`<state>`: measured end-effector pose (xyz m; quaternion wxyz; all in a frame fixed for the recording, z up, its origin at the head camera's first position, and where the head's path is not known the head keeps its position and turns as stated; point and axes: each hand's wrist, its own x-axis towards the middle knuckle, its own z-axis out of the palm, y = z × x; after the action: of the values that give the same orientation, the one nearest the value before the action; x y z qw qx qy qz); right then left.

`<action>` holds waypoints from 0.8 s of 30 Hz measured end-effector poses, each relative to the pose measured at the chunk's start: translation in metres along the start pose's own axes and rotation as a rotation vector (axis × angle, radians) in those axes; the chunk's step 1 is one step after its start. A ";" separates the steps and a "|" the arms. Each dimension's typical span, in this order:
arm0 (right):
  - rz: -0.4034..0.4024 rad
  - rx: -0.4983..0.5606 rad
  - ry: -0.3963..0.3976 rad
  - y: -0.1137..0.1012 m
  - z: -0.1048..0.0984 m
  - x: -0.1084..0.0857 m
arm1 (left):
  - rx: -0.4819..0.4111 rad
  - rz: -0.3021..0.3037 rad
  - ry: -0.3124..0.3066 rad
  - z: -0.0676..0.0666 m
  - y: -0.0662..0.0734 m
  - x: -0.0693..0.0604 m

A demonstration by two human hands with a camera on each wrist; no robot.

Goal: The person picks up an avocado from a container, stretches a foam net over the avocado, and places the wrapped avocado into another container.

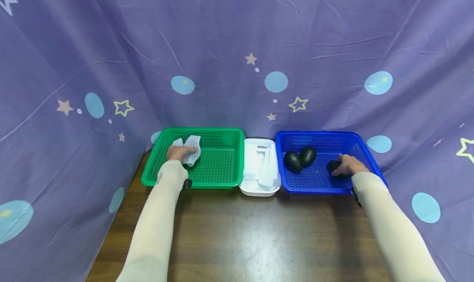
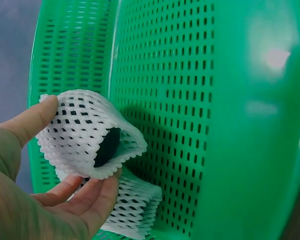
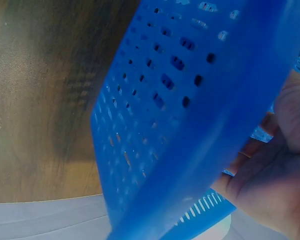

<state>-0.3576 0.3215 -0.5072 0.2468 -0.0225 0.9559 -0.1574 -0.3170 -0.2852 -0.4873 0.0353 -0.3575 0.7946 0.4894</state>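
Pinching a white foam net (image 2: 72, 132) between thumb and fingers, the left hand (image 1: 178, 152) is inside the green basket (image 1: 218, 162), which stands left of the white tray (image 1: 259, 193). On my left wrist feed I see something dark in the net's open end. A second foam net (image 2: 132, 207) lies just beside it, farther from the tray; what it holds, I cannot tell. Inside the tray itself I make out a loose pile of white foam pieces (image 1: 267, 171). Right of the tray stands the blue basket (image 1: 309, 188). On its side nearest the tray, one dark avocado (image 1: 293, 162) and a neighbouring avocado (image 1: 308, 155) lie side by side. Farther right from the tray, I see the right hand (image 1: 351, 165) curled round a third avocado (image 1: 333, 166); on my right wrist feed, the basket's wall hides that grip. The brown table (image 1: 259, 232) spreads out on the near side of the tray, and a purple curtain (image 1: 222, 88) hangs beyond it.
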 end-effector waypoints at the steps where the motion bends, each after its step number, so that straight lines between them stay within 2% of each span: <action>1: 0.002 0.002 -0.002 0.000 0.001 -0.001 | 0.011 0.000 0.006 0.001 0.000 0.000; 10: 0.024 0.006 -0.007 -0.002 0.004 -0.005 | 0.023 -0.018 -0.014 0.010 -0.002 -0.003; 17: 0.028 0.035 -0.024 -0.005 0.007 0.000 | 0.019 -0.048 -0.025 0.010 -0.004 -0.010; 24: 0.037 0.021 -0.041 -0.004 0.006 0.004 | 0.051 -0.055 -0.018 0.010 0.001 -0.015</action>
<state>-0.3586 0.3152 -0.5126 0.2695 -0.0053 0.9492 -0.1623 -0.3093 -0.2684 -0.4856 0.0651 -0.3740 0.7963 0.4709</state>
